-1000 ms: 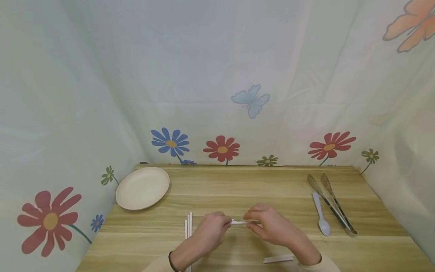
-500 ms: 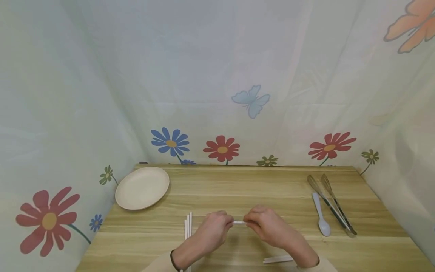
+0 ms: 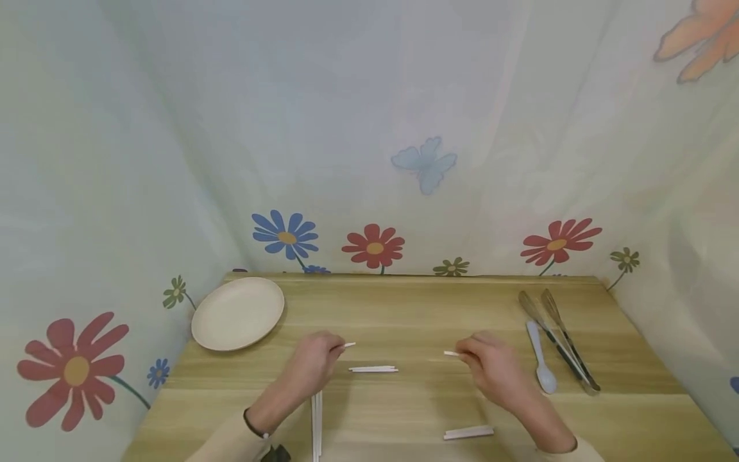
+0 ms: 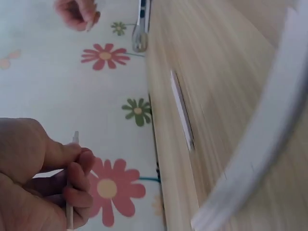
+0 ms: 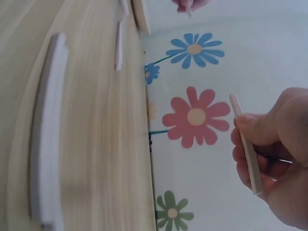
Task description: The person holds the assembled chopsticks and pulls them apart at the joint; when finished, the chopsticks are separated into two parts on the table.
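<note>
In the head view my left hand point(image 3: 310, 364) pinches a short thin white stick point(image 3: 349, 344), whose tip sticks out past the fingers. To the right, my right hand point(image 3: 492, 367) grips another short white stick point(image 3: 452, 353); the right wrist view shows the stick point(image 5: 249, 149) lying along the curled fingers under the thumb. Both hands are raised over the wooden table, well apart. Between them on the tabletop lies a small group of short white sticks point(image 3: 373, 369). A second short bundle point(image 3: 469, 432) lies nearer, left of my right forearm. Several longer white sticks point(image 3: 317, 423) lie beside my left forearm.
A round cream plate point(image 3: 238, 314) sits at the table's back left. Toward the right lie a pale spoon point(image 3: 541, 359) and metal tongs point(image 3: 560, 340). A flower-printed curtain point(image 3: 346, 128) closes off the table's back and sides.
Half a second ago both hands held one white stick between them; now they are apart, each with a short piece. The short sticks in the middle have come into view.
</note>
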`<action>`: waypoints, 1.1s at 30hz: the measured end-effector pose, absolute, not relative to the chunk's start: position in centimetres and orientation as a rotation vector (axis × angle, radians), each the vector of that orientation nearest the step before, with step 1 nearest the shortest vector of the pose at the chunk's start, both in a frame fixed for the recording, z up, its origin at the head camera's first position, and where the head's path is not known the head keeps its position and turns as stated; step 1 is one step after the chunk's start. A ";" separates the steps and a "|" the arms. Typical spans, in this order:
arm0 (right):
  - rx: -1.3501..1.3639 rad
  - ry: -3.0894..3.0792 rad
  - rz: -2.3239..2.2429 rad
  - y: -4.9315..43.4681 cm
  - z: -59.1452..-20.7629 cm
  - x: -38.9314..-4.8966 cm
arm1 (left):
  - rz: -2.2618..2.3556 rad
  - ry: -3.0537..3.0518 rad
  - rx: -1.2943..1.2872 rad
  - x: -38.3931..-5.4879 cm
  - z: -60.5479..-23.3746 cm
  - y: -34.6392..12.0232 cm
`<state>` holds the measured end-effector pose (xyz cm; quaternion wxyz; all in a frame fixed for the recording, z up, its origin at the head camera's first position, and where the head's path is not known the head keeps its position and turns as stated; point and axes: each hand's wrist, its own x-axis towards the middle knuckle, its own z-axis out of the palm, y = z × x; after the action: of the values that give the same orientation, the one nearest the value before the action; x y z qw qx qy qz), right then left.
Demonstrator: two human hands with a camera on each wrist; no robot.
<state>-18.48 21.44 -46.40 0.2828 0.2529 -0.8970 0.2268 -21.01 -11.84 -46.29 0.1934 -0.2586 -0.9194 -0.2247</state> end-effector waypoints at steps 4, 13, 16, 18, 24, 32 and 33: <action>0.794 -2.376 0.614 21.0 -45.8 -18.6 | -0.687 -2.621 -0.845 -21.5 -45.8 -11.3; 0.794 -2.403 0.678 20.8 -45.7 -18.0 | -0.740 -2.722 -0.797 -21.6 -46.0 -10.2; 0.790 -2.403 0.689 20.9 -45.8 -18.0 | -0.758 -2.732 -0.813 -21.7 -46.2 -10.0; 0.779 -2.410 0.702 21.1 -45.9 -17.9 | -0.759 -2.732 -0.818 -21.8 -46.4 -9.9; 0.772 -2.415 0.722 21.4 -46.2 -17.6 | -0.742 -2.727 -0.841 -22.3 -47.0 -9.6; 0.800 -2.400 0.710 21.4 -46.2 -17.2 | -0.739 -2.775 -0.854 -22.5 -47.0 -9.5; 0.803 -2.403 0.713 21.4 -46.2 -17.2 | -0.733 -2.781 -0.855 -22.6 -47.0 -9.5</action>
<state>-17.19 21.45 -46.23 0.2518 0.2954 -0.8835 0.2621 -22.57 -9.53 -47.03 0.0706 -0.2843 -0.9245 -0.2438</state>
